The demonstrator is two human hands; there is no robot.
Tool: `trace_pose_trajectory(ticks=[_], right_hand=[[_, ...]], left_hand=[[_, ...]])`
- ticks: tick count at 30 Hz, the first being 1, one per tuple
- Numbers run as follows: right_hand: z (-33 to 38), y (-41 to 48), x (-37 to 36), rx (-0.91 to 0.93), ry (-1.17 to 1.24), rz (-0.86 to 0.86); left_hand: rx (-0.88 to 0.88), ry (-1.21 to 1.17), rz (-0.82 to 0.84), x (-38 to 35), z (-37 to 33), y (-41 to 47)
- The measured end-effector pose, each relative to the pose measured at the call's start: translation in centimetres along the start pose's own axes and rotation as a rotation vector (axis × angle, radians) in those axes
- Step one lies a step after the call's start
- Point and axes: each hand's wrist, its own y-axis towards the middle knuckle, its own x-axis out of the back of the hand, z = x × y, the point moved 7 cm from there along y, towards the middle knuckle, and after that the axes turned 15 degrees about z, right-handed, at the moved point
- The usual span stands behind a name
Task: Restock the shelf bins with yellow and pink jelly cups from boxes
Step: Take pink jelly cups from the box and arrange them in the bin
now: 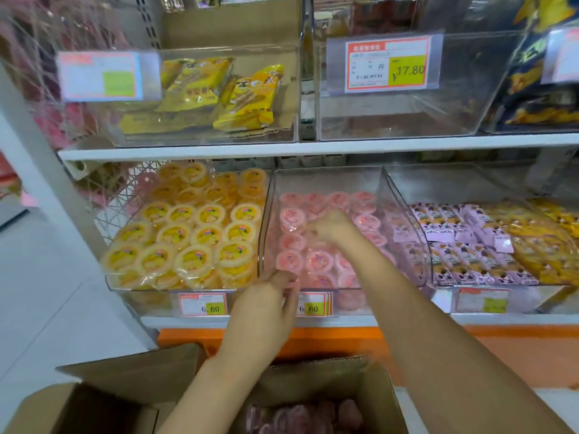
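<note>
Pink stage, in progress: pink jelly cups [289,260] lay in the middle bin [329,180] and in the box [329,383] below; right hand [332,227] reached among them, left hand [266,305] sat at the bin's front rim, each grip too blurred to tell; next move, judged, called for more cups from the box.

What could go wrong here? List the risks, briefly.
1. The yellow jelly cups heap above their bin's low front; the left hand nearby could knock some off.
2. The right hand reaches deep into the pink jelly cup bin; its forearm may drag front cups out over the rim.
</note>
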Motion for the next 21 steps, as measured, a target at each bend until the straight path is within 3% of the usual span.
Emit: trace_pose_trajectory(ticks=[1,3,6,9,12,15,19,21], right_hand=[[0.6,-1.4,1.0,0.079,-0.134,-0.074],[1.0,-5.4,1.5,0.233,-0.139,-0.08],[-0.7,-11.9,-1.8,0.34,-0.123,0.307],[-7.0,-15.4,-7.6,0.151,-0.254,0.758],[-16.3,-15.0,-11.8,-0.184,-0.503,0.991],[-23.4,-12.0,-14.0,-0.34,-0.654,0.883],[-30.4,-9.9,-16.0,-0.404,-0.782,0.695],[-34.0,-9.2,-16.0,-0.48,-0.659,0.57]], left_hand=[[-0.04,-0.024,-0.056,0.0,0.0,-1.2],[-0.085,-0.118,-0.137,-0.9,0.4,-4.0],[-0.009,-0.231,-0.099,-4.8,3.0,-7.4],[0.14,-0.265,0.137,-10.8,6.3,-9.1],[0.419,-0.32,0.423,-17.2,10.1,-10.9],[0.644,-0.343,0.615,-22.1,13.4,-12.8],[0.711,-0.276,0.958,-27.4,14.7,-16.0],[0.803,-0.322,1.033,-29.3,14.9,-17.6]])
